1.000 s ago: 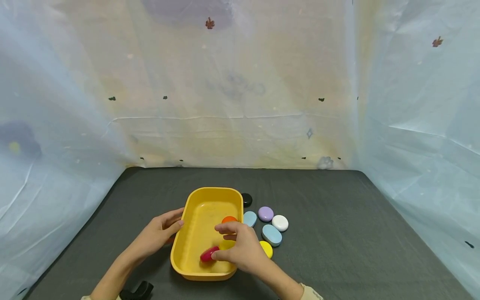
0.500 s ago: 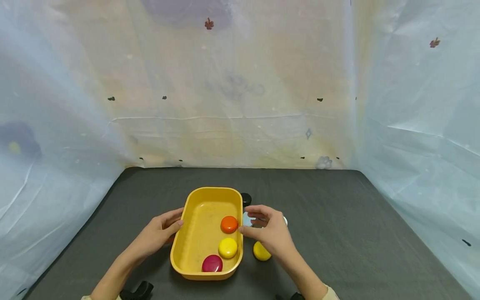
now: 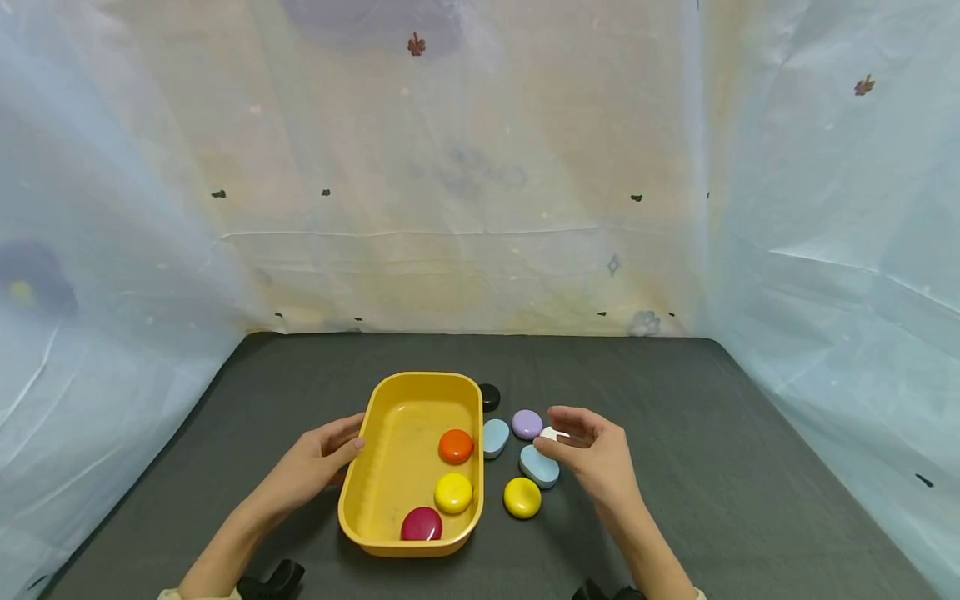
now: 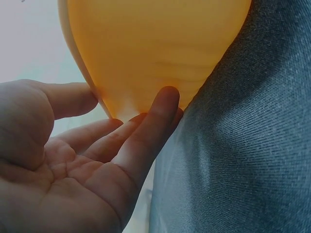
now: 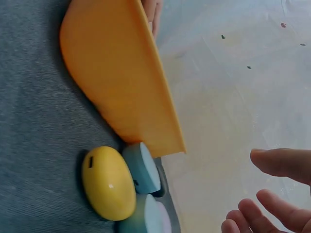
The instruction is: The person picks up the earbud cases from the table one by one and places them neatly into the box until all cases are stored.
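Note:
A yellow plastic tray (image 3: 414, 417) with rounded corners stands on the dark cloth. Inside lie a glossy orange disc (image 3: 455, 447), a yellow disc (image 3: 453, 492) and a dark red disc (image 3: 422, 524). My left hand (image 3: 322, 467) rests against the tray's left outer wall. In the left wrist view, its thumb touches near the rim and the extended fingers (image 4: 163, 109) lie on the wall. My right hand (image 3: 596, 454) hovers with loosely bent fingers, nothing between them, partly covering a white piece (image 3: 551, 434). Nearest it are a pale blue oval (image 3: 539, 467) and a purple disc (image 3: 527, 424).
Right of the tray lie another yellow piece (image 3: 522, 497), showing a small dark slot in the right wrist view, a second pale blue oval (image 3: 495, 438) and a black piece (image 3: 490, 397). Pale printed sheeting (image 3: 465, 275) rises behind the dark cloth (image 3: 675, 467).
My right hand has let go of the dark red disc, which now lies flat in the tray. That hand has moved right, out over the loose pieces. The left hand stays put.

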Motion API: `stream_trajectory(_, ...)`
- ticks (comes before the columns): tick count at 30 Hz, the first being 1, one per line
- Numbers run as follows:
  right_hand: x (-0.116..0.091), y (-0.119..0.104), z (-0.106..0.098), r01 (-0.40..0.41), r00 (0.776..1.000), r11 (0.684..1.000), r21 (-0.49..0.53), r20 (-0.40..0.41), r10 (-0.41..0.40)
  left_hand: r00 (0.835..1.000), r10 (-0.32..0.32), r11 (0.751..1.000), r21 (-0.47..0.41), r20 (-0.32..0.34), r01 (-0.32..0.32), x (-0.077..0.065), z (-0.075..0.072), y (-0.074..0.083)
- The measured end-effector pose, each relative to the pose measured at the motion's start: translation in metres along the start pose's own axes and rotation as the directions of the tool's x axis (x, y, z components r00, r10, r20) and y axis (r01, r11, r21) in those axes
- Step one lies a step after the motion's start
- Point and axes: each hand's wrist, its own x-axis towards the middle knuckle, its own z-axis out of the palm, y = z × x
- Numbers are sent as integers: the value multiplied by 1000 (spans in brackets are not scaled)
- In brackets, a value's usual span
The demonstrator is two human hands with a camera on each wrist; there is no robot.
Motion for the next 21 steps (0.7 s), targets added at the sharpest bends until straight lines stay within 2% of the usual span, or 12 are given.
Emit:
stream_trajectory(6, -6, 10, 5, -27, 1000, 1000, -9, 13, 27, 1000, 3, 1000, 0, 2, -3, 1, 0, -3)
stream_trajectory(15, -19, 22, 17, -41, 989, 999, 0, 142, 40, 1000, 9, 1000, -3, 6, -9, 0, -1, -3)
stream_trajectory(17, -22, 23, 17, -29, 987, 999, -17, 155, 31, 1000, 10, 1000, -1, 5, -10, 0, -1, -2)
stream_trajectory(21, -26, 26, 18, 19, 985, 992, -121, 171, 2, 1000, 17, 1000, -11, 10, -17, 0, -1, -1)
